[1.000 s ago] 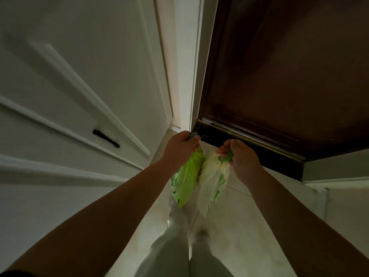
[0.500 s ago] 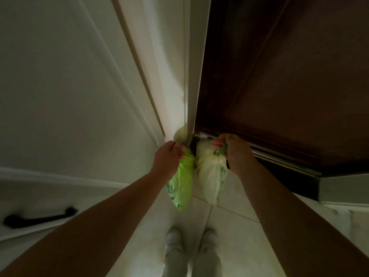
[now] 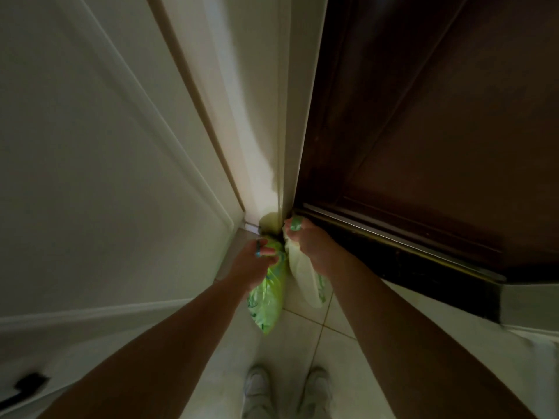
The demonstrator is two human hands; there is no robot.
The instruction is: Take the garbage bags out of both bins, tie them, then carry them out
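Observation:
Two small tied garbage bags hang from my fists in front of me. My left hand grips the knotted top of the bright green bag, which dangles below it. My right hand is closed on the green tie of the pale whitish bag, which hangs next to the green one and touches it. Both hands are low, close to the corner where the white frame meets the dark door.
A dark brown door with a metal strip along its bottom fills the right. A white panelled door with a black handle is on the left. A white frame runs between them. My white shoes stand on pale floor tiles.
I have stepped closer to the corner between the doors. Both hands, still holding the bags, have moved forward toward the base of the frame. The white door has slid left in view.

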